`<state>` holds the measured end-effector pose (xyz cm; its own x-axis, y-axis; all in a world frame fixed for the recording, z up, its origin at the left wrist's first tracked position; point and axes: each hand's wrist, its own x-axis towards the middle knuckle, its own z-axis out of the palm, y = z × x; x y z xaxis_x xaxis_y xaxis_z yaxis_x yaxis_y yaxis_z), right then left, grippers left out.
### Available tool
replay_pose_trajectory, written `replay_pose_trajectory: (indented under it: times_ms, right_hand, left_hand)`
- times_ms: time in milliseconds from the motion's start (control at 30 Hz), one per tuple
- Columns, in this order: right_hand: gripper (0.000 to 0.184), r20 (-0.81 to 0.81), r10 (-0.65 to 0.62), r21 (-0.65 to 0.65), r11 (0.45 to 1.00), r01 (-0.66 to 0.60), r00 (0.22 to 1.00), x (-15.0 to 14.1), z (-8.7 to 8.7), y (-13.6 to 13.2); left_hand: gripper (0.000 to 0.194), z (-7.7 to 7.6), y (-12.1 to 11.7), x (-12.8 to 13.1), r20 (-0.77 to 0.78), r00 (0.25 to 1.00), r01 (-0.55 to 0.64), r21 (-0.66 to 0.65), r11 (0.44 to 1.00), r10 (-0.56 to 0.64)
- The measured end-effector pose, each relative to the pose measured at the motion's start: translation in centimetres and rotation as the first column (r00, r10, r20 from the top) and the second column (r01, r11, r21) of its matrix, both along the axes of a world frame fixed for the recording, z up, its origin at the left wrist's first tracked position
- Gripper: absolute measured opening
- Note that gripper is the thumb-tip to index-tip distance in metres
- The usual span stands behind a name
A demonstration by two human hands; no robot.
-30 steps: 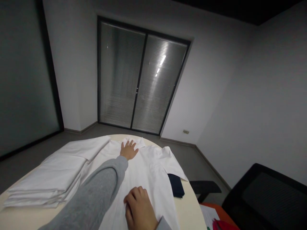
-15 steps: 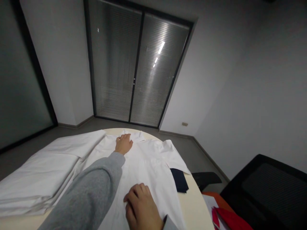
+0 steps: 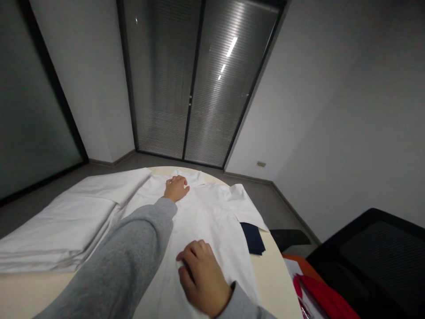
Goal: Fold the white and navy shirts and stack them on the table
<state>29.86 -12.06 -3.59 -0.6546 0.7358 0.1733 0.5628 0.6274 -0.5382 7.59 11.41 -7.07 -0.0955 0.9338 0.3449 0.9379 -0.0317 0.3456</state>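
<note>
A white shirt (image 3: 212, 212) lies spread flat on a round cream table (image 3: 274, 283). My left hand (image 3: 175, 188), arm stretched out in a grey sleeve, rests at the far end of the shirt by its collar, fingers curled onto the cloth. My right hand (image 3: 201, 274) sits on the near part of the shirt, knuckles bent and fingertips pressed down into the fabric.
A stack of folded white cloth (image 3: 66, 221) lies on the table's left side. A dark navy cloth (image 3: 254, 237) pokes out under the shirt's right sleeve. Red and orange items (image 3: 318, 297) and a black chair (image 3: 375, 257) stand at the right. Glass doors with blinds (image 3: 195, 84) are ahead.
My left hand went from fingers spread flat on the shirt to fingers curled at the collar. My right hand stayed in place. The view tilted and shifted slightly.
</note>
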Motion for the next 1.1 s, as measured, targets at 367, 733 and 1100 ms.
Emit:
replay_pose_trajectory:
  times_ms: [367, 733, 1100]
  right_hand:
    - [0.028, 0.036, 0.04, 0.019, 0.999, -0.04, 0.999, 0.3, -0.1, 0.5]
    - [0.029, 0.035, 0.037, 0.057, 0.998, -0.039, 0.999, 0.5, -0.1, 0.5]
    - [0.035, -0.002, -0.027, -0.038, 0.999, 0.027, 1.0, 0.1, -1.8, 1.0]
  left_hand:
    - [0.024, 0.1, 0.6, -0.6, 0.035, 0.999, -0.004, -0.096, 0.995, 0.007]
    - [0.035, -0.2, 0.9, -0.7, 0.03, 0.999, -0.017, -0.097, 0.995, 0.02]
    - [0.018, -0.6, 1.5, -1.1, 0.156, 0.987, 0.041, -0.026, 0.999, -0.037]
